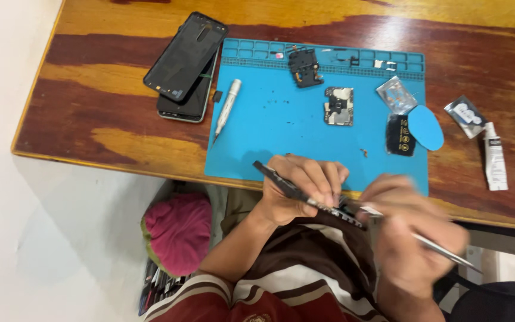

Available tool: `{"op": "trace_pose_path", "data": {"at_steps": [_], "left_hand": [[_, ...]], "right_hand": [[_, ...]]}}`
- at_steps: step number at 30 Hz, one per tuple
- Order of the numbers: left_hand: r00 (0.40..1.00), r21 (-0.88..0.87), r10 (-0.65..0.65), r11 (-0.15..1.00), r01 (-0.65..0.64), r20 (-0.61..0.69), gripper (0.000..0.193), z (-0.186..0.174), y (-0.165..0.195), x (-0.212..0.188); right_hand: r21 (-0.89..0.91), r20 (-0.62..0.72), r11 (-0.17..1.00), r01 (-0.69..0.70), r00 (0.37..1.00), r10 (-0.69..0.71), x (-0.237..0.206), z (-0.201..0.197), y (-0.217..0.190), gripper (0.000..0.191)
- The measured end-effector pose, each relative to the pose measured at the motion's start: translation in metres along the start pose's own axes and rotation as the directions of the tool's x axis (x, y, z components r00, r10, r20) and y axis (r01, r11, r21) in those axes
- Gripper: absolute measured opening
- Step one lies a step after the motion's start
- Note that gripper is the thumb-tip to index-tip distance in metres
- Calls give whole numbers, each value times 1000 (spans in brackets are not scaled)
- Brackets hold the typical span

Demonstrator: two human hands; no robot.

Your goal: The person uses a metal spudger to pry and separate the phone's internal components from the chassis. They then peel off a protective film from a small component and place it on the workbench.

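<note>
Blue silicone mat (281, 137) covers the wooden table (90, 119); at its 6 o'clock edge the left hand (296, 191) is closed around a dark phone frame (305, 200), tilted on edge. The right hand (409, 238), blurred, pinches metal tweezers (430, 244) with tips at the frame's 3 o'clock end. This looks like fine picking inside the frame; steady tips seem needed. A small circuit board (338, 106) lies at 12 o'clock.

Short-sleeved shirt w/ maroon, brown & white stripes, round emblem on front; bare forearms, no gloves.
</note>
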State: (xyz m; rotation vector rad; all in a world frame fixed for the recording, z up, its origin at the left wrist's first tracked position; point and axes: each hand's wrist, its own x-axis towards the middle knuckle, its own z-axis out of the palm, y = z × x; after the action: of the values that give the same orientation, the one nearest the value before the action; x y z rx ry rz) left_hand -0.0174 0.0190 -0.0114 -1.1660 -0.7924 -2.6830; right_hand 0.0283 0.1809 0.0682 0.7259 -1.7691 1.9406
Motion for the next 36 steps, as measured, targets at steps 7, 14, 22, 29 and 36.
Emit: {"op": "trace_pose_path", "data": {"at_steps": [7,14,22,29,36], "left_hand": [[839,-184,-424,906,382,-342,22,18,-3,0],[738,-339,-544,835,433,-399,14,19,-16,0],[743,-287,-544,839,463,-390,15,16,-20,7],[697,-282,-539,842,460,-473,13,11,-25,14],[676,-312,-532,847,430,-510,14,3,-24,15]], "right_hand": [[-402,286,910,95,958,26,45,-34,-4,21],[-504,506,821,268,862,28,68,-43,4,27],[-542,535,732,413,841,-78,79,-40,4,25],[-511,698,635,580,711,-88,100,-41,5,29],[-470,766,541,697,627,-141,111,-31,13,29]]}}
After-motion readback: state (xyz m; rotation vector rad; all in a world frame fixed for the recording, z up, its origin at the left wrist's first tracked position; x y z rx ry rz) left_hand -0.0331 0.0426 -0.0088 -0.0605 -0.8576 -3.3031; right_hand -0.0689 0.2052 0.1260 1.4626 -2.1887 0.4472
